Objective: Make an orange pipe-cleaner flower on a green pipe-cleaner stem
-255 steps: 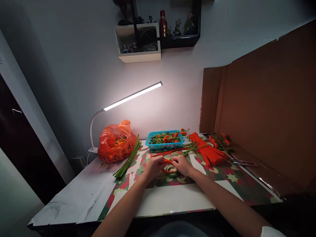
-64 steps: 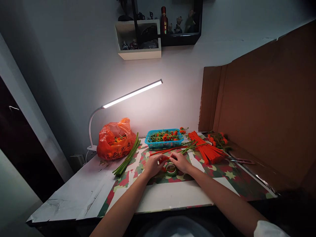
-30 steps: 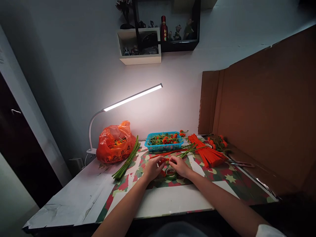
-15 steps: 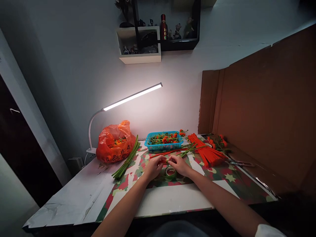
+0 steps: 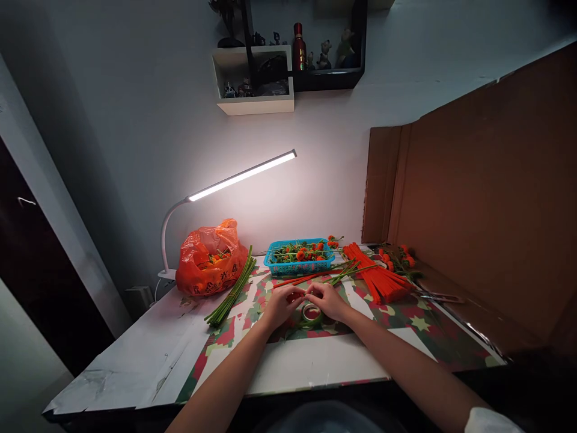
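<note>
My left hand (image 5: 283, 305) and my right hand (image 5: 330, 301) meet over the patterned table cover, fingertips almost touching. Both are closed in a pinch. A bit of red shows by the left fingers, but the small thing between the hands is mostly hidden. Just below the fingers sits a roll of green tape (image 5: 312, 323). Past the hands lie green stems (image 5: 345, 273) and thin red strips (image 5: 306, 279). A fanned bundle of red pipe cleaners (image 5: 378, 279) rests to the right.
A blue basket (image 5: 279, 269) holds orange flowers with green stems. Left of it stand an orange plastic bag (image 5: 205, 273), a bundle of green stems (image 5: 231, 296) and a lit lamp (image 5: 243, 176). Scissors (image 5: 439, 297) and a tall cardboard panel (image 5: 478, 198) are at the right.
Both hands stay nearly in place, with the fingertips slightly closer together. The green tape by the roll lies a little differently, spreading more to the left.
</note>
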Motion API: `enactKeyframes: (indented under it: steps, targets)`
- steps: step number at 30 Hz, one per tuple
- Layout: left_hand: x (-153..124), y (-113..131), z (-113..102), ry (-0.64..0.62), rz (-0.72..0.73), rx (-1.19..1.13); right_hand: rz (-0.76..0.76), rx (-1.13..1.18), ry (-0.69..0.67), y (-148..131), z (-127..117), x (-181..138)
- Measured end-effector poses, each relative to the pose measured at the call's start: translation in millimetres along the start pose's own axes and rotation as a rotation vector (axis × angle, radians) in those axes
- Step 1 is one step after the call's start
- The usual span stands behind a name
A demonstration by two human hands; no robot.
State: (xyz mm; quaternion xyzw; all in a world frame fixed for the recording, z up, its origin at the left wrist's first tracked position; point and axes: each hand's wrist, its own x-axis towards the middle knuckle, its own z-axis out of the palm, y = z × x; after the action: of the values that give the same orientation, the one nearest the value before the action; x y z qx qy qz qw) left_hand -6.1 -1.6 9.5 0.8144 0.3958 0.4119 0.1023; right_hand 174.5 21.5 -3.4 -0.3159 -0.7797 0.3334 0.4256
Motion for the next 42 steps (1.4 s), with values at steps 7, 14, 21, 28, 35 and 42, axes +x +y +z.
enactKeyframes:
  steps: [7, 14, 21, 28, 35, 42]
  targets:
    - [-0.8, -0.2, 1.3, 0.015, 0.012, -0.079, -0.007, 0.034, 0.018, 3.7, 1.5, 0.4]
    - [-1.3, -2.0, 3.5, 0.002, 0.01, -0.071, -0.018, 0.085, 0.065, 5.1, 2.1, 0.6]
    - [-2.5, -1.1, 2.9, -0.003, -0.034, -0.039, 0.039, 0.113, 0.048, 7.8, 2.1, 1.8]
    - [-1.7, 1.3, 1.0, -0.009, -0.028, -0.019, 0.021, 0.087, 0.024, 5.7, 2.5, 1.8]
    - [-1.9, -4.5, 2.2, 0.121, -0.1, 0.072, 0.042, 0.108, 0.138, 4.4, 1.0, 3.6]
    - [-3.2, -7.0, 3.2, 0.083, -0.088, 0.04, 0.03, 0.098, 0.166, 2.2, -0.7, 4.9]
